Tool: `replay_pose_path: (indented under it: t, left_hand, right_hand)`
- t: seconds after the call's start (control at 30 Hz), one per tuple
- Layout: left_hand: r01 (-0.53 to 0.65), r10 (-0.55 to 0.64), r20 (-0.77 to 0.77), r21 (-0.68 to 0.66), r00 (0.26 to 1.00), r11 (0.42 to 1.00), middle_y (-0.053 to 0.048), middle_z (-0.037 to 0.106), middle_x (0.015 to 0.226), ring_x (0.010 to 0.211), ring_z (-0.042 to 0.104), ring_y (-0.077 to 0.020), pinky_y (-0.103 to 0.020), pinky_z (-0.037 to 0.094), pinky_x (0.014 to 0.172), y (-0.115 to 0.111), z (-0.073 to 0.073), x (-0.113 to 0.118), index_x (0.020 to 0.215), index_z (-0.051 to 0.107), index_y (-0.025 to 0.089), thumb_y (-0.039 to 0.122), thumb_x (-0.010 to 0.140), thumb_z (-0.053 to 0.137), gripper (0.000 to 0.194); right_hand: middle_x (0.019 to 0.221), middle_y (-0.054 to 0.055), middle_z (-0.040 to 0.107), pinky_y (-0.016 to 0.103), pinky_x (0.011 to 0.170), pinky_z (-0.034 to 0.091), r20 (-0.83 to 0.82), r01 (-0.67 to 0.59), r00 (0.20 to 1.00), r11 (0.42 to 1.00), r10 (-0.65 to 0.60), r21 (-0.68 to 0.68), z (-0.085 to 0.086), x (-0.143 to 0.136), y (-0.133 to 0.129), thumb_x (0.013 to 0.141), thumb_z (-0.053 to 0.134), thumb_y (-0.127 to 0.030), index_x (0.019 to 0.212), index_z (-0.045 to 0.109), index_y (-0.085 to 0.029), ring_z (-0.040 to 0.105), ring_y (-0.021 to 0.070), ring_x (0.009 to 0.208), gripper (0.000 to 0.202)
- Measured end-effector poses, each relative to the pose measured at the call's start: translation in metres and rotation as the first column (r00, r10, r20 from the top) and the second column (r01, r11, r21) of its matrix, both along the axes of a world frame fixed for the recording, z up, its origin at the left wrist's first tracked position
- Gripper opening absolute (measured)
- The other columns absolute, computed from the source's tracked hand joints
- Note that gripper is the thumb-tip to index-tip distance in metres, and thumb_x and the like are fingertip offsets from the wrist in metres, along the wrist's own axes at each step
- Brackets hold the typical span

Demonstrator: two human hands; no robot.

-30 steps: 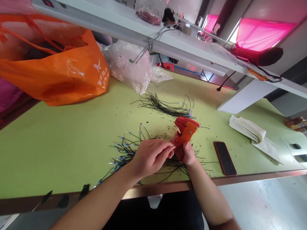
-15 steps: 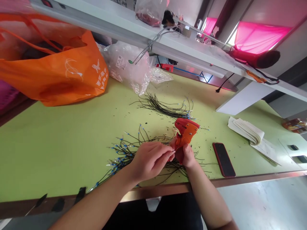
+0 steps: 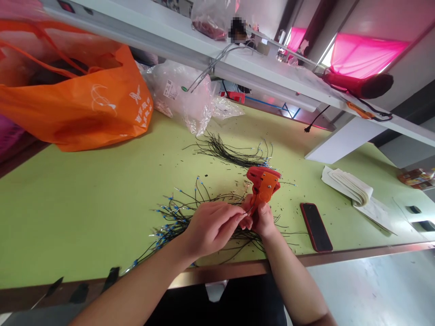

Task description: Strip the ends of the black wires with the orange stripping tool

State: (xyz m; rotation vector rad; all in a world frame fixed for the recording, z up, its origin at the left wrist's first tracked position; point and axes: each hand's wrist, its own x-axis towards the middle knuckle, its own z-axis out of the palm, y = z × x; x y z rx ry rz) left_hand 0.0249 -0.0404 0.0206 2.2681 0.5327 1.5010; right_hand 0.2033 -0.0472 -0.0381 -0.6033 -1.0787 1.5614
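My right hand [image 3: 263,220] is wrapped round the handles of a red and orange wire stripper [image 3: 266,183], whose head points up and away from me. A thin black wire [image 3: 252,208] is pinched between the thumb and fingers of my left hand [image 3: 217,226], just left of the stripper. The wire curves up toward the tool's jaws; its far end is hidden there. Under and left of my hands lies a loose pile of black wires [image 3: 176,219] with blue and silver ends. Beyond the stripper rests a second bundle of black wires [image 3: 227,151].
A phone [image 3: 316,227] and folded papers [image 3: 350,186] lie to the right. An orange bag [image 3: 102,108] and a clear plastic bag [image 3: 183,90] stand at the back left. A white shelf [image 3: 272,68] crosses above the table. Small black scraps are scattered around the wires.
The stripper's handles look squeezed closer together in my right hand, and its orange part has tilted slightly. My left hand stays almost in place with the wire.
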Motion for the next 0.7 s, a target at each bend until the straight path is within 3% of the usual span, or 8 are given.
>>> replay_pose_path:
  t: [0.1,0.27,0.4,0.57,0.7]
  left_hand:
    - [-0.003,0.003,-0.002,-0.001,1.000,1.000,0.001,0.075,0.070,0.057,0.069,-0.0100,-0.019,0.053,0.057,0.000,-0.001,0.000,0.097,0.061,0.020,0.010,0.099,0.051,0.014]
    - [-0.005,0.005,0.000,-0.010,1.000,1.000,0.000,0.077,0.074,0.060,0.071,-0.0100,-0.019,0.055,0.060,0.000,-0.001,-0.001,0.098,0.061,0.019,0.008,0.099,0.051,0.014]
    - [-0.035,0.035,-0.023,-0.004,0.999,0.999,-0.001,0.077,0.076,0.060,0.070,-0.0114,-0.021,0.055,0.059,0.000,-0.005,-0.003,0.098,0.062,0.020,0.011,0.099,0.051,0.013]
    - [-0.073,0.076,-0.047,0.059,0.996,0.996,0.001,0.071,0.068,0.051,0.062,-0.0100,-0.020,0.048,0.052,0.003,-0.011,-0.002,0.101,0.061,0.020,0.013,0.100,0.052,0.012]
    - [-0.093,0.103,-0.057,0.150,0.993,0.984,0.003,0.067,0.064,0.047,0.056,-0.0097,-0.020,0.043,0.050,0.006,-0.015,0.000,0.104,0.060,0.021,0.013,0.098,0.055,0.012]
  right_hand:
    - [0.046,-0.008,0.041,0.028,0.040,0.046,-0.023,-0.002,1.000,1.000,0.002,0.017,0.003,0.000,-0.001,0.083,0.063,-0.080,0.072,0.055,-0.022,0.037,0.0109,0.035,0.059]
    - [0.056,-0.001,0.052,0.035,0.049,0.051,-0.050,0.007,0.999,0.996,-0.002,0.094,0.015,0.005,-0.001,0.083,0.058,-0.082,0.081,0.062,-0.023,0.054,0.0189,0.047,0.060]
    - [0.058,-0.002,0.051,0.037,0.053,0.053,-0.097,0.032,0.995,0.991,-0.019,0.133,0.025,0.009,0.001,0.084,0.058,-0.080,0.083,0.058,-0.024,0.051,0.0184,0.048,0.056]
    - [0.083,0.002,0.060,0.041,0.063,0.058,-0.144,0.082,0.988,0.987,-0.061,0.142,0.033,0.014,0.000,0.082,0.068,-0.070,0.081,0.056,-0.025,0.048,0.0136,0.051,0.047]
    - [0.087,0.002,0.060,0.043,0.066,0.060,-0.126,0.076,0.990,0.989,-0.059,0.131,0.033,0.017,-0.002,0.076,0.073,-0.071,0.075,0.053,-0.023,0.047,0.0121,0.051,0.051]
